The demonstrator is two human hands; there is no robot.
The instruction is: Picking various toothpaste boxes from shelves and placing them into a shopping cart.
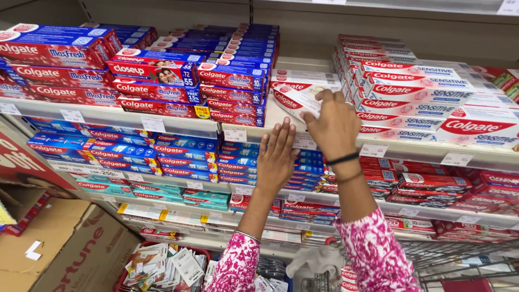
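Pink patterned sleeves (373, 254) rise from the bottom edge – both arms reach up to the shelf (178, 123). Above them the right hand (335, 127) pinches a white-and-red toothpaste box (294, 100) by its near end, tilted on the shelf board just left of the fingers. Just below and left, the left hand (277, 157) lies flat with fingers straight and together against the shelf edge, holding nothing.

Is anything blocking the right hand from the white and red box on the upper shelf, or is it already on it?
Nothing visible blocks it: the right hand already grips the white and red box at the shelf front. The left hand rests flat lower down, against the shelf edge.
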